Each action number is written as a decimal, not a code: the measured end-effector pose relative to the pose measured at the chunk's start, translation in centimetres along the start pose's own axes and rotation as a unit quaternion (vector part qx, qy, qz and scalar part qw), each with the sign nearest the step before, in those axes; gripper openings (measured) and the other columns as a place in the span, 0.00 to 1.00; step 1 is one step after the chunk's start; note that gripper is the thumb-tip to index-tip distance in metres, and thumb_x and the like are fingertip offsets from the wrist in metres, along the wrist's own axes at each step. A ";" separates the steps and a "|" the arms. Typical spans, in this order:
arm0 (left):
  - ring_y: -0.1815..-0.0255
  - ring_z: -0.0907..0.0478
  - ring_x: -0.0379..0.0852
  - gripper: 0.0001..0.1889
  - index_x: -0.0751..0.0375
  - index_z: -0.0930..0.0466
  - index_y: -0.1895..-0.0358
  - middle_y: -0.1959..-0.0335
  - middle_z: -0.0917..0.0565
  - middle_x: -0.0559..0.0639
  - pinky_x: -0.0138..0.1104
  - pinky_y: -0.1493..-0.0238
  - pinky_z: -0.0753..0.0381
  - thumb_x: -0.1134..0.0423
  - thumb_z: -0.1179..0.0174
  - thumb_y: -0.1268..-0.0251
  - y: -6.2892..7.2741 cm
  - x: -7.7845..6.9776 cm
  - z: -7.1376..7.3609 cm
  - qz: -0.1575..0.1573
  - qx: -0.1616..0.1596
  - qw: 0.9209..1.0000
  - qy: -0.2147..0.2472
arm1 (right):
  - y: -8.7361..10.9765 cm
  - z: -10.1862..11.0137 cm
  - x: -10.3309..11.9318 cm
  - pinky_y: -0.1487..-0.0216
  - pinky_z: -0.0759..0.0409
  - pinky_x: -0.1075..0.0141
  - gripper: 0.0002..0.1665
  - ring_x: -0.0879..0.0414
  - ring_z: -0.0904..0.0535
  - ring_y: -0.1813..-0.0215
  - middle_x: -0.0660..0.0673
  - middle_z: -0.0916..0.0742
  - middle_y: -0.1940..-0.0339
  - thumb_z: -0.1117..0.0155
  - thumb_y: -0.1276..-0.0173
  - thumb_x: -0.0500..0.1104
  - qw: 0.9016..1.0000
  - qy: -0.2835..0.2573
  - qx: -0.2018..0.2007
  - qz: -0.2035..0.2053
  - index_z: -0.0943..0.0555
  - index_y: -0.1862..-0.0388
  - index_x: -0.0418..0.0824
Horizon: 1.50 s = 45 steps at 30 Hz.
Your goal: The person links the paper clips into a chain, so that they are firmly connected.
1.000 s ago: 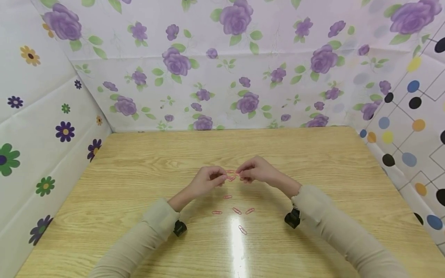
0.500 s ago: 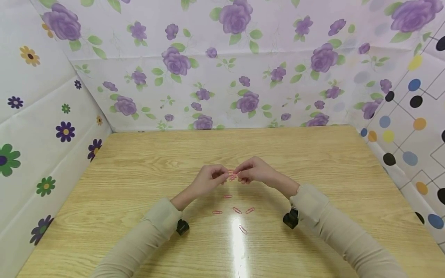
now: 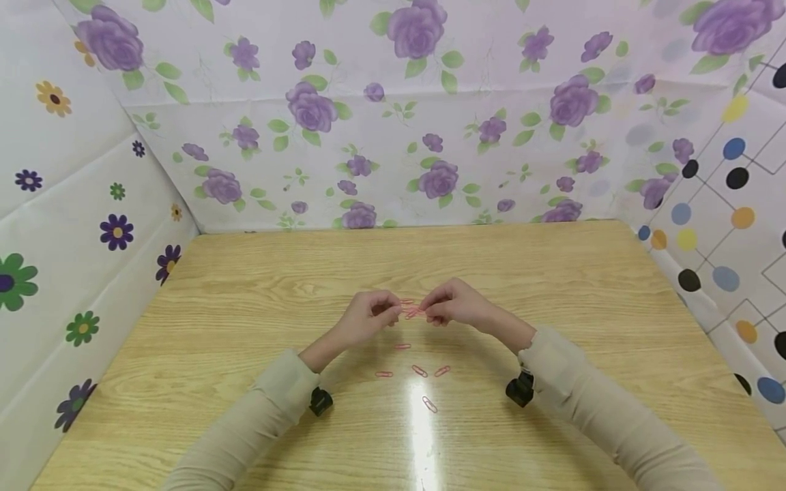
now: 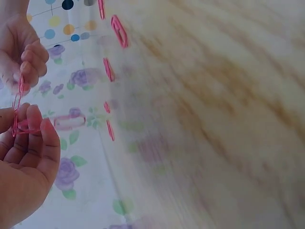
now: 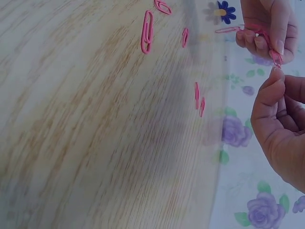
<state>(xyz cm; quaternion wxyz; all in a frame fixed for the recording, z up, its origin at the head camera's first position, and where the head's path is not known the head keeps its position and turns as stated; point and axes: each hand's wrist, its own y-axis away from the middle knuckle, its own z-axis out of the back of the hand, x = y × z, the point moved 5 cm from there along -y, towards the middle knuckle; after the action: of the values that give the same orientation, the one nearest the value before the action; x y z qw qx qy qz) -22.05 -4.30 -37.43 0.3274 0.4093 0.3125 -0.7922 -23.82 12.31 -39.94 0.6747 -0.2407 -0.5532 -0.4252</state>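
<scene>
Apparently partway, as I watch remotely; left hand (image 3: 370, 316) and right hand (image 3: 459, 305) each pinch pink clips (image 3: 413, 313) held up between them, seemingly linked; five loose clips (image 3: 419, 371) lie on the tabletop (image 3: 552, 286), unjoined.

On your wood-grain table (image 3: 264, 273), from the nearest pink paper clip (image 3: 430, 404), you see a second clip (image 3: 419, 371) beyond and slightly left, a third clip (image 3: 442, 371) beyond and slightly right, a fourth clip (image 3: 384, 374) farther left, a fifth clip (image 3: 402, 346) deeper leftward, two clips (image 5: 197, 95) deepest
</scene>
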 end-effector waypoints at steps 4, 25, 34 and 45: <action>0.74 0.23 0.58 0.05 0.73 0.24 0.69 0.76 0.22 0.64 0.48 0.70 0.22 0.75 0.48 0.37 0.1 0.2 0.0 0.021 0.016 0.999 0.031 | 0.2 0.1 -0.1 0.71 0.22 0.64 0.12 0.57 0.23 0.73 0.39 0.17 0.73 0.46 0.36 0.31 1.000 0.009 0.003 0.010 0.22 0.59 0.22; 0.73 0.23 0.49 0.13 0.78 0.30 0.51 0.74 0.20 0.57 0.44 0.65 0.21 0.70 0.50 0.34 -0.1 4.1 -1.1 0.151 0.068 0.965 0.205 | 0.4 -0.9 0.5 0.65 0.21 0.52 0.13 0.54 0.21 0.72 0.42 0.17 0.75 0.47 0.36 0.31 1.000 0.002 0.003 0.003 0.26 0.54 0.24; 0.82 0.33 0.37 0.04 0.65 0.19 0.65 0.81 0.25 0.47 0.26 0.81 0.34 0.68 0.39 0.42 -0.3 2.8 -1.5 0.028 0.045 0.998 0.016 | 0.3 -1.2 0.3 0.65 0.21 0.53 0.18 0.48 0.20 0.71 0.40 0.16 0.74 0.46 0.36 0.30 1.000 -0.026 0.008 -0.013 0.33 0.48 0.23; 0.79 0.31 0.36 0.02 0.62 0.18 0.69 0.77 0.22 0.45 0.27 0.78 0.30 0.67 0.39 0.42 0.0 2.4 -0.9 -0.014 0.006 0.998 -0.055 | 0.0 -0.7 -0.3 0.68 0.21 0.53 0.16 0.46 0.21 0.72 0.31 0.18 0.72 0.46 0.34 0.35 1.000 -0.001 -0.015 -0.005 0.28 0.52 0.25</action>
<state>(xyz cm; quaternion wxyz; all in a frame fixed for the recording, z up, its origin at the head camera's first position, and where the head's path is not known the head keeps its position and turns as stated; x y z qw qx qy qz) -22.70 -4.29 -39.88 0.3304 0.3621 0.2952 -0.8201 -23.48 11.85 -40.43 0.6680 -0.2488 -0.5488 -0.4368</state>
